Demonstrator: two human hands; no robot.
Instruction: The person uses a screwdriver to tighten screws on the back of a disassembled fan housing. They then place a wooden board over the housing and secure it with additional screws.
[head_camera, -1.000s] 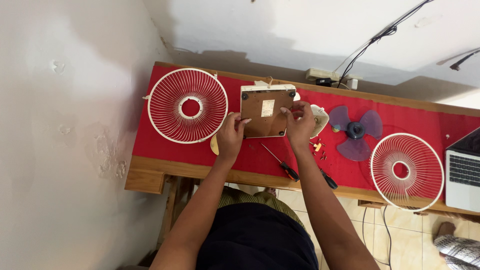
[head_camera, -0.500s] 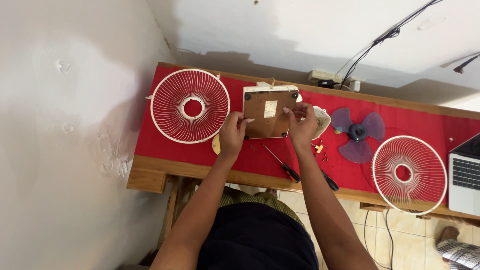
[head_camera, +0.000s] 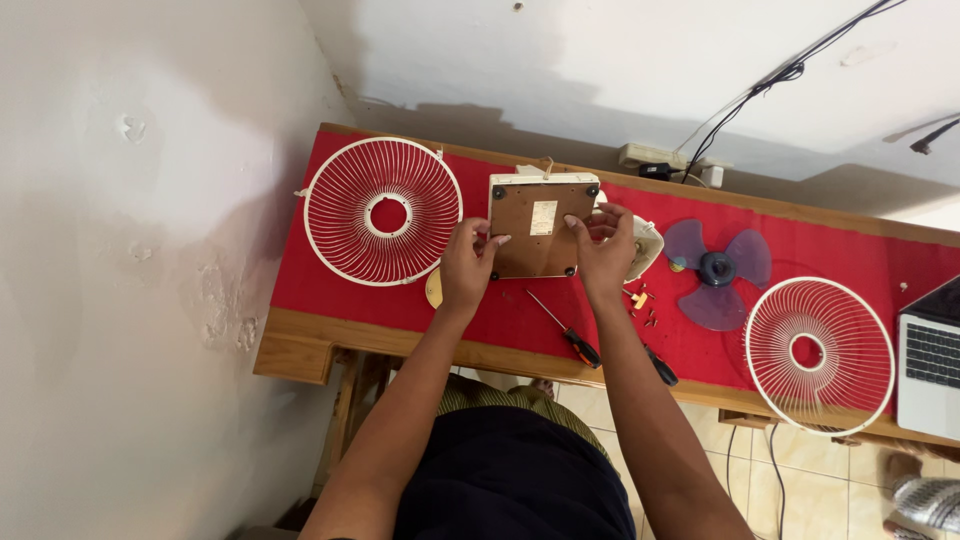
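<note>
While both hands (head_camera: 535, 255) grip the fan base (head_camera: 540, 228), grilles (head_camera: 382, 212), blade (head_camera: 716, 268) and screwdrivers (head_camera: 566, 330) surround it.

The scene is brightly and evenly lit with soft, diffuse light that seems to fall from the near side and above. A broad soft shadow lies on the white wall (head_camera: 620, 60) just beyond the far edge of the red bench top (head_camera: 330, 290), and only faint shadows sit under the fan grilles. No harsh glare shows; the left wall is pale and slightly washed out. Focus is sharp across the bench, with fine grille wires clear. The wide lens bends straight lines towards the edges, and the bench tilts across the frame.
</note>
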